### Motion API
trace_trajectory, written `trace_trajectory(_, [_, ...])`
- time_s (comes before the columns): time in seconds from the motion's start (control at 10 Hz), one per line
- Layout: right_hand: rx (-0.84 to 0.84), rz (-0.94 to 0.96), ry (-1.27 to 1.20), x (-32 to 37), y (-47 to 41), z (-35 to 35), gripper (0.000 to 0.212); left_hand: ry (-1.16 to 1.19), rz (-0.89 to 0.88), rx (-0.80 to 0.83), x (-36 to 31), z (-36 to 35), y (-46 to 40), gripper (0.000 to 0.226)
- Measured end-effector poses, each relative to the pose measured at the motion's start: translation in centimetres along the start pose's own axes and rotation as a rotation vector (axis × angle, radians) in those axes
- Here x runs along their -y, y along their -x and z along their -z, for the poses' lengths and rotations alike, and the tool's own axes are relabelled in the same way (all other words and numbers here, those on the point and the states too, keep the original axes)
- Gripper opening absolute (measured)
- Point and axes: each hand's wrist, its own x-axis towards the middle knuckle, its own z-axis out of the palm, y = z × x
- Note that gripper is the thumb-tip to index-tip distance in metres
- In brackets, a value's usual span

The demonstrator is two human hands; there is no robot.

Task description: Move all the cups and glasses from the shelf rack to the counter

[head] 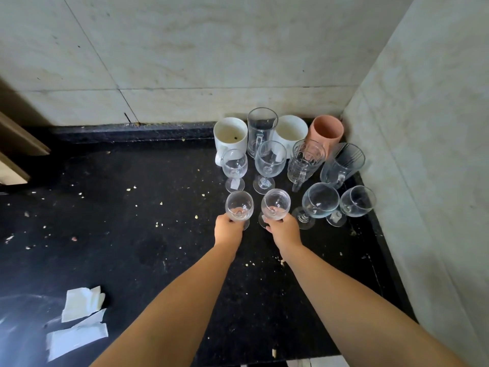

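Both arms are reaching out over the black counter (pixel 148 234), and each hand is gripping a stemmed glass. The left hand (pixel 228 229) is curling its fingers round the left wine glass (pixel 239 207); the right hand (pixel 284 230) is wrapping round the right wine glass (pixel 275 204). Both glasses are standing upright at the near edge of the cluster, bases down at the counter, though whether they are touching it I cannot tell.

Beyond them the collection is crowding into the far right corner: two more stemmed glasses (pixel 270 160) in the middle row, two round goblets (pixel 320 200) sitting to the right, a cut-glass mug (pixel 304 162) and a clear mug (pixel 341 165) leaning toward the side wall. At the back, two white mugs (pixel 230 135), a tall glass mug (pixel 262 128) and a terracotta cup (pixel 326 131) are lining up against the pale marble wall (pixel 211 49).

The counter is looking messy, with pale crumbs (pixel 158 223) scattering across the dark stone and crumpled white paper scraps (pixel 79 324) lying near left. A second marble wall (pixel 423 128) is closing in on the right.
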Motion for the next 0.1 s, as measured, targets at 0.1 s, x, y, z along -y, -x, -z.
trace_trajectory(0.1, [0.032, -0.002, -0.027, 0.31, 0.44, 0.2, 0.027, -0.021, -0.007, -0.008, 0.1, 0.07, -0.01, 0.024])
